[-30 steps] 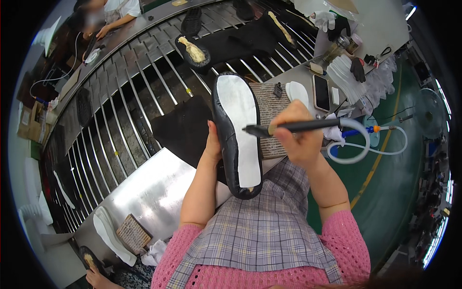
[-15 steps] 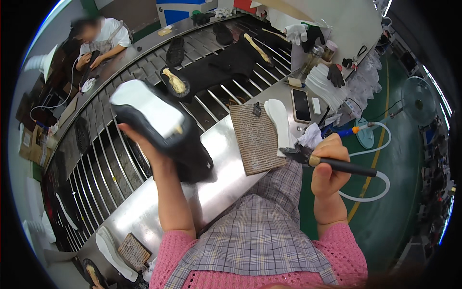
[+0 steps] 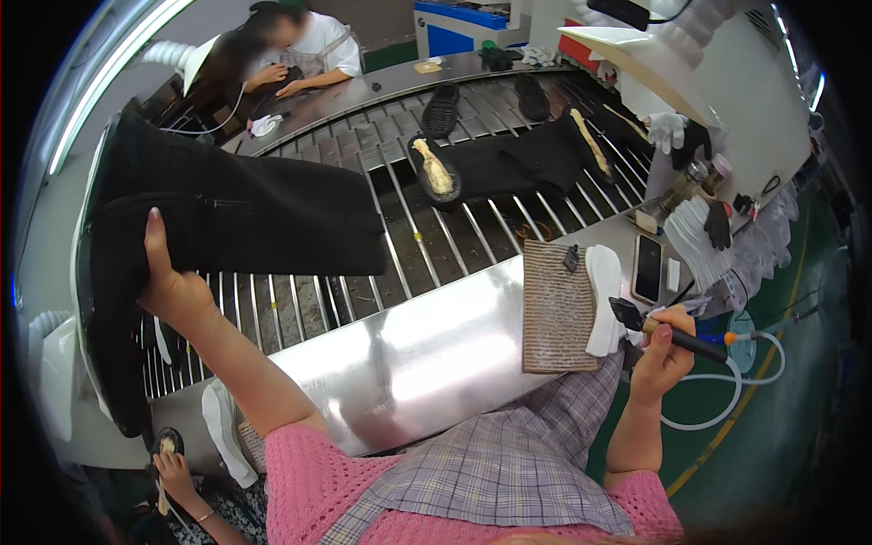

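My left hand [image 3: 177,292] grips a tall black boot [image 3: 263,213] at the foot, thumb upright against its side. The boot is tipped over, its shaft lying to the right above the metal rollers and its pale-edged sole turned left. At the right, my right hand [image 3: 665,359] is closed around the black handle of a brush [image 3: 699,343], whose dark bristles point left. The bristles are near a white sole-shaped piece [image 3: 601,295] beside a ribbed brown pad [image 3: 552,318] on the shiny metal ledge [image 3: 381,350].
A roller conveyor [image 3: 413,245] carries black soles [image 3: 441,111] and dark boots with cream-coloured stuffing [image 3: 436,173]. A phone [image 3: 648,270] lies by the pad, near white gloves [image 3: 695,232] and jars [image 3: 718,171]. Across sits a co-worker [image 3: 318,59]; another person's hand [image 3: 174,474] shows lower left.
My left hand has carried the boot leftward and turned it, so its white sole no longer faces up. My right hand still holds the brush. The view has swung left.
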Action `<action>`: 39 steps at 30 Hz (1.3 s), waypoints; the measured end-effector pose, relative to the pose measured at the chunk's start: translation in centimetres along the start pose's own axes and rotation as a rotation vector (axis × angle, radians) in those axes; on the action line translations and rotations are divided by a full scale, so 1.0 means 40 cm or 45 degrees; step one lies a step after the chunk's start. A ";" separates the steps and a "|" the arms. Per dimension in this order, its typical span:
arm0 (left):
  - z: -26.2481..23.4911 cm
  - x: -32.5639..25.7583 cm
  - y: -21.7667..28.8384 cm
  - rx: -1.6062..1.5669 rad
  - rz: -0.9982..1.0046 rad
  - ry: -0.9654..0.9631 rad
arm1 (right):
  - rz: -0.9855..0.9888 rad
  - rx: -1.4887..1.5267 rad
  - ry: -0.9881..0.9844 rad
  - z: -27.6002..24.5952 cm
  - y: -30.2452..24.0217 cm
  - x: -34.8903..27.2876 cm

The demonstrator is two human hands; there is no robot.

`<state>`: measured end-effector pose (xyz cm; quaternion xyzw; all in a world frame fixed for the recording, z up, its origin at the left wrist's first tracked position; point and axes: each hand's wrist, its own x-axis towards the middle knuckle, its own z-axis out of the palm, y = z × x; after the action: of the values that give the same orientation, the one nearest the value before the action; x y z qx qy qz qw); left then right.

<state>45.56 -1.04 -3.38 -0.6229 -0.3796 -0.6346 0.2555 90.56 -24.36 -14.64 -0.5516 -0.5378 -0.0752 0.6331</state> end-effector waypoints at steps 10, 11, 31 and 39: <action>0.378 -0.292 -0.049 -0.436 -1.016 -0.151 | 0.195 0.002 -0.064 0.005 0.055 -0.063; 0.428 -0.361 -0.072 -0.545 -1.061 -0.201 | 0.226 -0.008 -0.060 -0.003 0.054 -0.064; 0.343 -0.758 -0.304 0.107 -0.725 -1.311 | 0.271 0.039 -0.076 0.052 0.104 -0.037; 0.158 -0.594 -0.322 0.717 -0.521 -1.822 | 0.341 0.088 0.027 0.032 0.130 -0.047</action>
<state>41.28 7.99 -29.29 -0.7090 -0.7047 0.0052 -0.0242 92.61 -22.32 -19.52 -0.5954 -0.4550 0.0227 0.6617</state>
